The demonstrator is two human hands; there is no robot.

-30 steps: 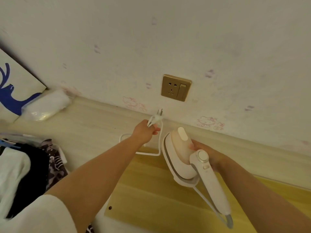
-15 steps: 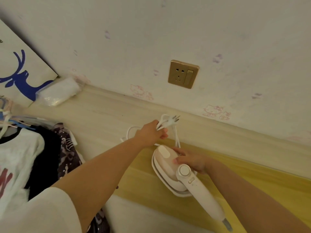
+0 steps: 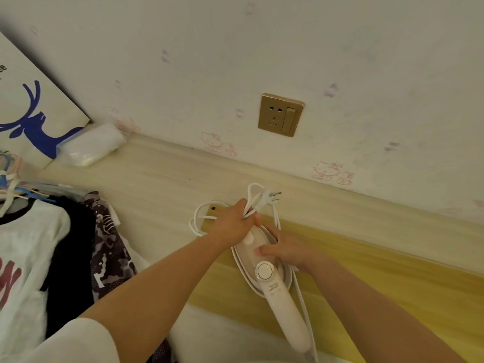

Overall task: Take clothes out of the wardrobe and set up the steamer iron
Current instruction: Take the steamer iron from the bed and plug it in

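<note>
A white and beige steamer iron [image 3: 269,273] lies on the yellow wooden surface [image 3: 379,279] below the wall. My right hand [image 3: 285,248] grips its body from the right. My left hand [image 3: 233,222] is closed around loops of the white power cord [image 3: 195,222], with the plug [image 3: 269,196] sticking out above my fingers, prongs pointing right. A gold wall socket with a switch [image 3: 280,114] sits on the wall above the plug. Clothes on hangers [image 3: 36,252], a white printed shirt, a black garment and a camouflage one, hang at the left.
A pale wooden ledge [image 3: 162,179] runs along the wall's foot. A clear plastic bag [image 3: 91,145] lies on it at the left, beside a board with a blue deer picture [image 3: 34,119]. The wall carries faint cartoon cat stickers [image 3: 327,171].
The iron has come down from being held up to resting on the yellow surface. My left hand with the cord and plug moved down and away from the socket.
</note>
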